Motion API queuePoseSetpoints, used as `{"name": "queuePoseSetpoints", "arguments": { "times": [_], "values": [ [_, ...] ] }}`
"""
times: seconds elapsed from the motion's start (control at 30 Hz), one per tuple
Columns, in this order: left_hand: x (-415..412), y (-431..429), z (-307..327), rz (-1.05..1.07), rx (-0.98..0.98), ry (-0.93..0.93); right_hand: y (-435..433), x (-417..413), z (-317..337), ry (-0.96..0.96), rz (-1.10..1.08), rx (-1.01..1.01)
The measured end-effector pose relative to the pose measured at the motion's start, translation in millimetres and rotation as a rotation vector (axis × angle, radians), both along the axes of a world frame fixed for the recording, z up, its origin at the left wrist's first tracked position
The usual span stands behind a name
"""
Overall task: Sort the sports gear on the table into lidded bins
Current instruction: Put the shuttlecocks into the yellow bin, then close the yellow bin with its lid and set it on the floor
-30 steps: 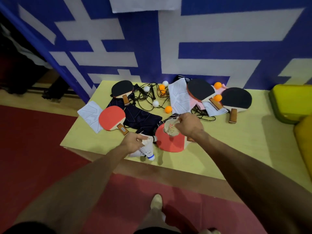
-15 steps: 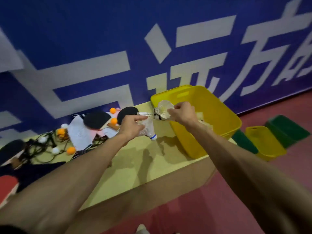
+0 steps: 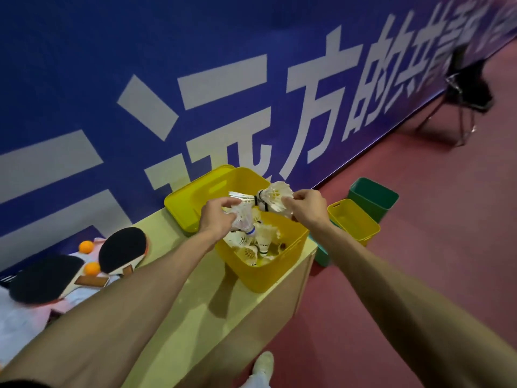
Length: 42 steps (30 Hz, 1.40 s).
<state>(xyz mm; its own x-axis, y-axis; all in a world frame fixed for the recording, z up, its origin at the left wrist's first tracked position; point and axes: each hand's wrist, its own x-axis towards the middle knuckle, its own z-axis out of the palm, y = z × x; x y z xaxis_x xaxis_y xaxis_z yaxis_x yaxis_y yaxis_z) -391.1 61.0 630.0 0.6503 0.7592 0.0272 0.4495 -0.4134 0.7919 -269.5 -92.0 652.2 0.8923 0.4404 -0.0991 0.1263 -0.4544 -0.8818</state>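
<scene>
An open yellow bin (image 3: 291,247) stands at the right end of the yellow table (image 3: 181,309), with several white shuttlecocks (image 3: 246,249) lying inside it. Above the bin, my left hand (image 3: 216,219) grips a shuttlecock with a blue-banded cork (image 3: 244,218). My right hand (image 3: 306,205) pinches the feathers of another shuttlecock (image 3: 272,196) with a black-banded cork. Both hands hover over the bin's opening. The bin's yellow lid (image 3: 190,200) leans against the wall behind it.
Two black table-tennis paddles (image 3: 123,249) (image 3: 42,278) and two orange balls (image 3: 86,246) (image 3: 92,268) lie at the left of the table. On the red floor to the right stand a small yellow bin (image 3: 354,221) and a green bin (image 3: 372,196). A dark chair (image 3: 467,91) stands far right.
Both hands carried the shuttlecocks from the pile at mid-table rightward, and they are now over the open yellow bin. The view swung right with them.
</scene>
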Motion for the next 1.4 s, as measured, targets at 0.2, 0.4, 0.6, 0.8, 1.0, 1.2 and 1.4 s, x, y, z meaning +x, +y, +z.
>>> {"name": "queuePoseSetpoints", "arguments": {
  "times": [0.2, 0.4, 0.6, 0.8, 1.0, 1.2, 1.4],
  "values": [
    [25.7, 64.7, -18.4, 0.003, -0.045, 0.044, 56.0, 27.0, -5.0, -0.029, 0.022, -0.122],
    [38.0, 117.6, -39.4, -0.148, -0.121, 0.171, 125.1, 35.3, -23.5, -0.036, 0.170, -0.386],
    [30.2, 144.5, -44.5, -0.147, -0.161, 0.087, 162.3, 33.2, -42.9, -0.031, 0.227, -0.481],
    [4.4, 188.0, -39.4, -0.036, -0.202, 0.033, 197.1, 19.8, -38.0, -0.052, 0.252, -0.417],
    [-28.4, 206.5, -66.0, 0.037, -0.211, 0.160, 216.8, -12.0, -56.1, -0.049, 0.261, -0.365],
    [-39.1, 200.2, -79.3, 0.028, -0.238, 0.179, 227.4, -38.6, -62.6, -0.119, 0.240, -0.369],
    [-50.9, 232.7, -99.5, 0.138, -0.286, 0.199, 271.7, -38.0, -56.2, -0.264, 0.315, -0.341]
  ]
}}
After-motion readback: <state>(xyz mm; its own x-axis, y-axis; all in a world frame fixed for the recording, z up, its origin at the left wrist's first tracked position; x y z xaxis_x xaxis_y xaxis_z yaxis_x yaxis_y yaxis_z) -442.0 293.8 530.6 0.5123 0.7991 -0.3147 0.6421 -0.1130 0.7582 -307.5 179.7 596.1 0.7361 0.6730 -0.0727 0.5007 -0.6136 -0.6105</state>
